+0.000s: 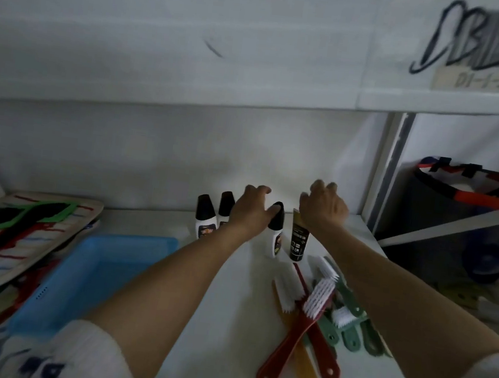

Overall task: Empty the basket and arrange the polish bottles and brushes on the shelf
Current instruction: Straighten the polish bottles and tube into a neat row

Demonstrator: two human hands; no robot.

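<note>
On the shelf: three bottles, one tube.

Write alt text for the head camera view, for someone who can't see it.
Two bare hands, left hand and right hand, reach over upright polish bottles on a white shelf. Brushes lie piled at right; an empty blue basket sits at left.

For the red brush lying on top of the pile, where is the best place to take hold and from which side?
Probably the red brush is best gripped mid-handle, from above, fingers across its narrow width. It lies flat on top of the other brushes, bristle head pointing toward the polish bottles, so the handle is exposed and the bristles are avoided.
</note>
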